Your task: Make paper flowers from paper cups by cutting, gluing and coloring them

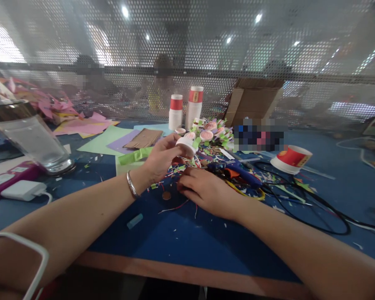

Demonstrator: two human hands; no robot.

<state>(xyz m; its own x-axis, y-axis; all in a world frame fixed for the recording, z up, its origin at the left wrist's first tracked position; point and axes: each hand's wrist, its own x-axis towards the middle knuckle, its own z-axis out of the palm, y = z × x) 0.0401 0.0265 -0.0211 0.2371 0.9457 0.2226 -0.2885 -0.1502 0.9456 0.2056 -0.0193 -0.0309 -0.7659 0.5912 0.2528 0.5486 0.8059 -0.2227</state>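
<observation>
My left hand [162, 158], with a silver bangle at the wrist, is closed on a white paper cup piece [187, 146], short and round, lifted above the scraps. My right hand [206, 189] rests low over the table with its fingers bent together and pointing down. Whatever may be in its fingertips is hidden. Thin red and white wires [175, 207] run out beneath those fingers. A small brown disc [166, 195] lies just left of them. Behind the hands, several cup pieces with pink faces and green paper strips [206, 136] are heaped together.
Paper scraps litter the blue table [162, 237]. To the right are a blue glue gun [250, 177], black cables [325, 208] and a red-and-white cup [290, 159]. Cup stacks [194, 108] and a cardboard box [253, 100] stand behind. A glass of water [37, 141] is on the left.
</observation>
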